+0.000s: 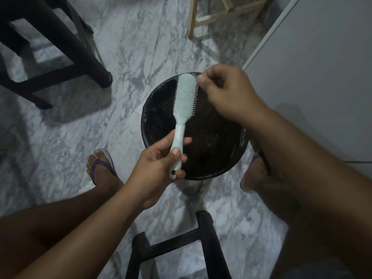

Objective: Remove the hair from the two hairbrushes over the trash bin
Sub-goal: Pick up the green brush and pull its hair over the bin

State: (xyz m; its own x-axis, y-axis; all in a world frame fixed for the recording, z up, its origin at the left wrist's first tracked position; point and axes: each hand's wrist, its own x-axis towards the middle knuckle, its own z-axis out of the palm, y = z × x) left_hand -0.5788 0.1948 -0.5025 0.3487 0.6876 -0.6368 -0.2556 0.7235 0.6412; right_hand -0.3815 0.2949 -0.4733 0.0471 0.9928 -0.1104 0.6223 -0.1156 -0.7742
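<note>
1. the mint hairbrush (184, 99) is held over the open mouth of the black trash bin (153, 109), bristles facing up and to the right, head pointing away from the person.
2. the left hand (159, 164) is wrapped around the handle, thumb lying along the top of it and fingers curled underneath, near the hanging hole at the end.
3. the right hand (223, 91) sits at the far right edge of the brush head with thumb and fingertips pinched narrowly together; it seems to be plucking at strands among the bristles, but any hair between the fingers is too fine to make out.
4. the bin has a dark liner, and a brownish tangle lies inside it, probably hair.
5. only one brush is in view; the second is nowhere in the frame, so i cannot tell how much of the task remains.
6. handling, as a judgement: the brush looks like light, stiff plastic, so the handle grip is the right place to steady it.
7. the bristles are thin and springy; hair likely wraps at their roots, so pinching low and pulling along the bristles should work better than tugging sideways.
8. loose hair is very light and clingy and may stick to the fingers rather than drop, so keeping both hands over the bin matters.
</note>
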